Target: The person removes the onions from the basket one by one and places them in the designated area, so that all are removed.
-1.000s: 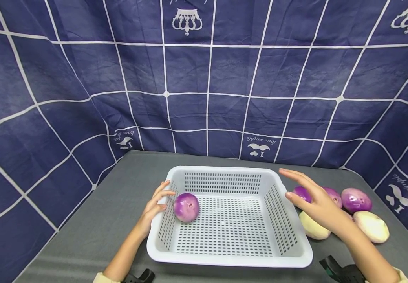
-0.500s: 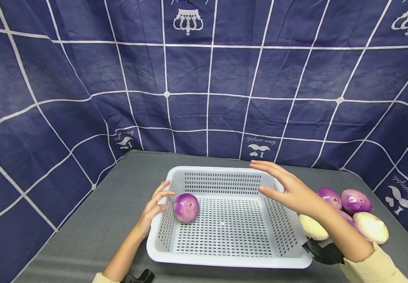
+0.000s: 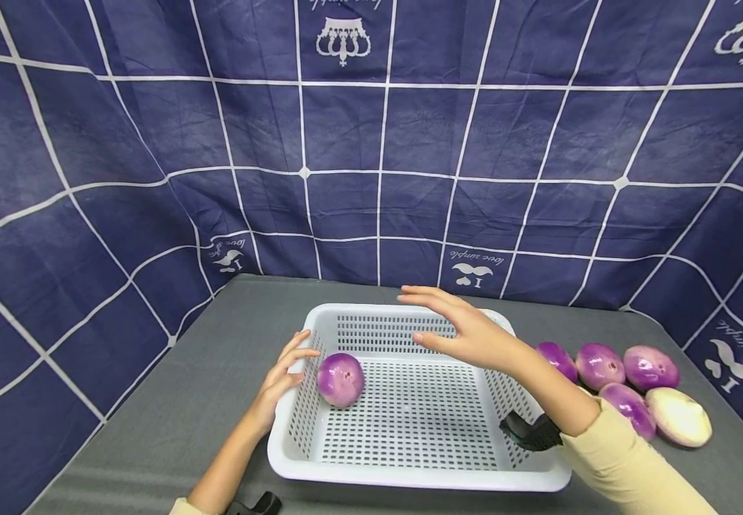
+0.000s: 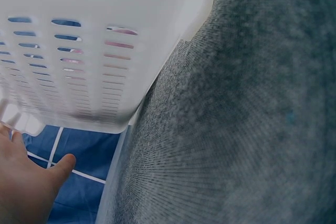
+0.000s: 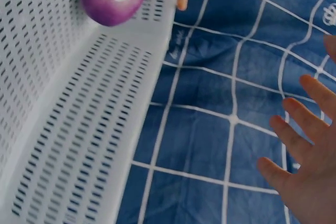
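A white perforated plastic basket [image 3: 410, 478] stands on the grey table. One round purple fruit or vegetable [image 3: 340, 380] with a small stem scar lies inside, near the left wall; its exact kind cannot be told. My left hand [image 3: 279, 383] rests at the basket's left rim, fingers loosely straight over the edge. In the left wrist view, its thumb [image 4: 64, 165] stands away from the wall. My right hand [image 3: 464, 330] hovers above the basket's back right part, fingers spread and holding nothing. The right wrist view shows those straight fingers [image 5: 291, 136] apart from the rim.
Several more purple rounds [image 3: 601, 365] lie on the table right of the basket, beside a pale yellowish oval one [image 3: 678, 417]. My right forearm partly covers that area. A dark blue curtain with white lines [image 3: 345, 207] surrounds the table's back and sides.
My right hand has moved left from the basket's right rim to above its inside, still holding nothing. The left hand, basket and the purple round in it have stayed put.
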### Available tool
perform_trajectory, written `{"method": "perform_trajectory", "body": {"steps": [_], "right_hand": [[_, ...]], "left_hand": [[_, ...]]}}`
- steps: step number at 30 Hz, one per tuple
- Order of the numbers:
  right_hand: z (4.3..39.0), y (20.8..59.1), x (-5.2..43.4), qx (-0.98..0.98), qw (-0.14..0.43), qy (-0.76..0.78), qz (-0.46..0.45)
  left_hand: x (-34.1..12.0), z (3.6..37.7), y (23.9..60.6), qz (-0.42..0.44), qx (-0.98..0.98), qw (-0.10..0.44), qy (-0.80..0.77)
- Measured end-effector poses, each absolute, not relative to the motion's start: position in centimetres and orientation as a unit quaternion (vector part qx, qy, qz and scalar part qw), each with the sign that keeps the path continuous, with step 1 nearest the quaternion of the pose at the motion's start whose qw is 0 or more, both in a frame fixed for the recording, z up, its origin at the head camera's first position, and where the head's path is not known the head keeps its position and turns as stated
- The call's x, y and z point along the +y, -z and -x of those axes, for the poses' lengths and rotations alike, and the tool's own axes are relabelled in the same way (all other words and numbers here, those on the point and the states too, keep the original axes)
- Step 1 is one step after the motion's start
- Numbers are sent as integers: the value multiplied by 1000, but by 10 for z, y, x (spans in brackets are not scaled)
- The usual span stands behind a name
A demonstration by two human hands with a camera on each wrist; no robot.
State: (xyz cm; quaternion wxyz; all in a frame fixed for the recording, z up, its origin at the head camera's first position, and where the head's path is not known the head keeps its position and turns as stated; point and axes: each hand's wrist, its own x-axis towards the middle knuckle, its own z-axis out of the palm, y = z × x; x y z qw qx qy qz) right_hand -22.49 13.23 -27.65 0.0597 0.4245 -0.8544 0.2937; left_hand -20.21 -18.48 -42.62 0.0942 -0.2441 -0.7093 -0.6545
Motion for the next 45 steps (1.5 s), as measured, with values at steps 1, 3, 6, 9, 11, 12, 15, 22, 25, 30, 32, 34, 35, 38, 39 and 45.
{"method": "perform_trajectory", "body": {"steps": [1,3,6,9,11,12,15,22,25,30,32,34,35,38,39,45], "right_hand": [[227,279,129,-853,57,-293,-428],[231,283,121,-852,53,-291,-433],[238,291,111,-853,41,-286,-434],[243,300,100,-854,25,-282,-438],[246,305,93,-855,13,-277,-438],[248,308,90,-855,7,-275,-439],[252,316,79,-855,-11,-267,-445],[264,334,59,-850,-35,-243,-467],[268,346,51,-844,-69,-270,-458],[274,365,42,-826,-96,-334,-444],[275,373,40,-822,-94,-339,-448],[276,381,38,-819,-96,-338,-453],[275,384,38,-819,-98,-338,-454],[274,390,37,-819,-103,-323,-462],[274,391,37,-820,-102,-316,-467],[271,395,37,-830,-74,-240,-498]], "left_hand": [[-185,202,426,244,-710,96,653],[-185,203,426,245,-712,100,651],[-185,204,426,248,-711,100,651],[-185,204,426,249,-708,98,653],[-185,204,426,247,-708,96,654],[-185,204,426,247,-709,96,654],[-185,203,426,244,-710,96,653],[-185,203,426,243,-713,93,651],[-184,204,425,245,-713,88,651],[-184,204,425,246,-715,91,648],[-184,203,425,245,-716,92,647],[-184,203,425,244,-715,91,648],[-184,203,425,244,-715,90,649],[-184,203,426,244,-715,89,649],[-184,204,426,243,-715,89,649],[-185,204,426,242,-717,90,648]]}}
